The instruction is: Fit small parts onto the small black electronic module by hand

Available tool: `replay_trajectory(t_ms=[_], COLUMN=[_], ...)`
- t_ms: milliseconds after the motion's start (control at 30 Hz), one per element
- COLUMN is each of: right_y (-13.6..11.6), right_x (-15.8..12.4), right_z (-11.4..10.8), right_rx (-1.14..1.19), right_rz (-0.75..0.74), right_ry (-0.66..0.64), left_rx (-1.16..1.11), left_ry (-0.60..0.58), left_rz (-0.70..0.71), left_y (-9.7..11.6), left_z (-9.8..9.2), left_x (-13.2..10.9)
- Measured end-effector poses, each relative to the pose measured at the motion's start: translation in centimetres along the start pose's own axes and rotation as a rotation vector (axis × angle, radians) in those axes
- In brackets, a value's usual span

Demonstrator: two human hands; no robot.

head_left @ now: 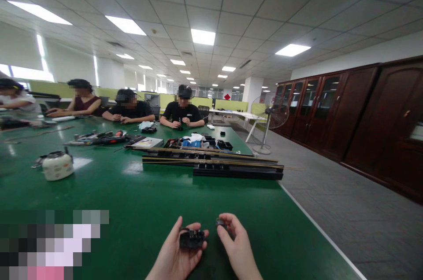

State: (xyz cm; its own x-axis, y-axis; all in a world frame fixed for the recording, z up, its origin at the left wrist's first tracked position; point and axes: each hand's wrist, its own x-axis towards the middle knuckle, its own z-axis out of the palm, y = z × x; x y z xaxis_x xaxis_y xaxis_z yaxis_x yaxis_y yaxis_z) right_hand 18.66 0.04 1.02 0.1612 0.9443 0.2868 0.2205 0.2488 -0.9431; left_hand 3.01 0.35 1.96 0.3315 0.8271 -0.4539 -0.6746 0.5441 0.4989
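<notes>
Clasping black part (pixel 191 239), left fingers (pixel 177 229); right fingers (pixel 228 219) pinch small piece (pixel 220 222); rails (pixel 211 163) beyond.

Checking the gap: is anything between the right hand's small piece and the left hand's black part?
Nothing visible: only the green table shows between the small piece and the black part.

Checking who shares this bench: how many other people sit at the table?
4, along the far side: person at the left edge, person in maroon, person in black beside them, second person in black furthest right. Others may sit out of view.
</notes>
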Motion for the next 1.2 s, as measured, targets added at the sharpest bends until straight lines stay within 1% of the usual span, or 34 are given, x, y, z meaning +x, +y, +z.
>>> replay_trajectory(t_ms=[233, 400, 567, 800, 1200], right_y=[0.5, 0.8, 0.8, 1.0, 0.6], right_x=[0.3, 0.5, 0.8, 1.0, 1.1], right_z=[-0.3, -0.5, -0.8, -1.2, -1.5], right_rx=[0.028, 0.078, 0.113, 0.146, 0.135], right_rz=[0.01, 0.017, 0.014, 0.021, 0.016], right_ry=[0.03, 0.103, 0.173, 0.196, 0.212], left_rx=[-0.002, -0.003, -0.016, -0.104, -0.098], left_ry=[-0.01, -0.003, -0.007, -0.091, -0.059], left_rz=[0.013, 0.021, 0.017, 0.027, 0.014], left_y=[0.2, 0.3, 0.3, 0.6, 0.6], left_z=[-0.1, -0.1, -0.6, -0.9, -0.4], left_x=[0.0, -0.1, 0.1, -0.2, -0.1])
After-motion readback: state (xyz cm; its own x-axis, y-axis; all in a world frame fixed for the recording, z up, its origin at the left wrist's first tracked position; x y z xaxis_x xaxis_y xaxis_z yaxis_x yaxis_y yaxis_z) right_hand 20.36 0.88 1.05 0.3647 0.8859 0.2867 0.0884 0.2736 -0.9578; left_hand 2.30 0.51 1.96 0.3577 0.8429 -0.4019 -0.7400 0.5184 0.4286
